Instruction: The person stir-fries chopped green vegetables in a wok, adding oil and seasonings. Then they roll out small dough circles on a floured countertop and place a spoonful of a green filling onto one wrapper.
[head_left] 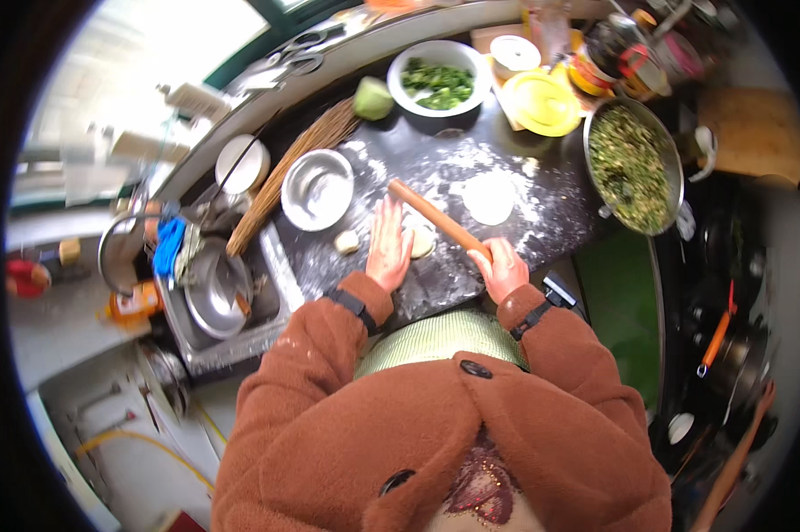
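Observation:
My right hand (508,267) grips one end of a wooden rolling pin (436,216), which slants up and left over the floured dark counter. My left hand (388,251) lies palm down with its fingers stretched out, close to the pin's far end. Beside my left thumb is a small flattened piece of dough (422,242), partly hidden by the thumb and pin. A small lump of dough (346,242) sits left of that hand. Beyond the pin lies a thin round dough wrapper (489,198), white with flour.
Behind my left hand stands a metal bowl (317,190), near a straw whisk broom (300,169). Chopped greens fill a white bowl (438,78); a large metal pan of chopped filling (629,169) stands right. A yellow lid (543,103) lies between. The sink (283,266) is left.

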The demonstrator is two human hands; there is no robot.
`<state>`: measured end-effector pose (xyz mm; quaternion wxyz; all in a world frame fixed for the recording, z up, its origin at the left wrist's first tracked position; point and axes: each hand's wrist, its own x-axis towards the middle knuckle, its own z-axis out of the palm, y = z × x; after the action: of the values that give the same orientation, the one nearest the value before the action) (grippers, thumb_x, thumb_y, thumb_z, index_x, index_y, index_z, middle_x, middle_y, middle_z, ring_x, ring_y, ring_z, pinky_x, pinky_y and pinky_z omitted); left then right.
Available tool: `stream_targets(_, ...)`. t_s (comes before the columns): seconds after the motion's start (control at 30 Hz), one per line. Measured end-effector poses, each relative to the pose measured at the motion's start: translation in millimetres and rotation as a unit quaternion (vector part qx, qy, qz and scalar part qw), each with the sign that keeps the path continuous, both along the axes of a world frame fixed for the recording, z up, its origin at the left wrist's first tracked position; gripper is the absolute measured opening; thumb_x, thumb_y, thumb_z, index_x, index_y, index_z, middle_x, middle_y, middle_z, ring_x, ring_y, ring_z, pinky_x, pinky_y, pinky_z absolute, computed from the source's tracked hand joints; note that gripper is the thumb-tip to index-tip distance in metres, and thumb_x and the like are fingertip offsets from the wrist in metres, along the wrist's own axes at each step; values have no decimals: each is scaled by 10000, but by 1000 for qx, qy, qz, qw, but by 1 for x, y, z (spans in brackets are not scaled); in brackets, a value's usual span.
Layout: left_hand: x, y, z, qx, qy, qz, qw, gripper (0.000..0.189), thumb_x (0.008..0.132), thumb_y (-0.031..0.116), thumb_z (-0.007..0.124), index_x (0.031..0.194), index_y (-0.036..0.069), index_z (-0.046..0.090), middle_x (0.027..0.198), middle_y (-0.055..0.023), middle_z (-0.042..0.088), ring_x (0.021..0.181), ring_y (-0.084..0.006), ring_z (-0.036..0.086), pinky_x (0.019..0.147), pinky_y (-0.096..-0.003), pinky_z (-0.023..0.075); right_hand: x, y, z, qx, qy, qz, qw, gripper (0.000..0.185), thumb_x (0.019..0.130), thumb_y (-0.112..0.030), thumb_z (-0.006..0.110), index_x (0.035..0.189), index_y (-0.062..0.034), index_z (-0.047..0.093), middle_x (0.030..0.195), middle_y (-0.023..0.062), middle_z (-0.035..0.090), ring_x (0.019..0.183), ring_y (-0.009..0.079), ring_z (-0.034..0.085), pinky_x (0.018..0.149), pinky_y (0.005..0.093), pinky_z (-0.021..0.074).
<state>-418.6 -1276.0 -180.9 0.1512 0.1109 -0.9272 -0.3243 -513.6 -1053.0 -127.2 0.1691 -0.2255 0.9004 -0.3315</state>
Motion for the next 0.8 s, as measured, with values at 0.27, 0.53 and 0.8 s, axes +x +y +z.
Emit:
stream_targets(0.27,18,22,10,-141,-181,-160,960,636,899,367,560,1369,-19,372,1443,-219,349,1384,-357,267,1131,-505,199,-6,-27,16,-65,5,53,996,286,855,-346,660,928,-79,589,886,110,600,839,323,598,701,422,478)
stream_targets(0.53,13,40,-2,-111,-213,-148,959,730,897,375,579,1446,16,259,1519,-248,181,1409,-419,166,1146,-508,143,-10,28,-21,20,-42,-37,998,314,879,-358,638,951,-55,601,931,114,605,874,318,597,754,404,474)
stream_targets(0.8,30,1,7,39,16,-44,998,553,897,52,533,1415,19,346,1467,-221,329,1373,-382,298,1131,-489,213,-14,19,-33,44,55,115,991,312,809,-363,690,952,-106,589,902,77,572,878,271,586,748,388,486)
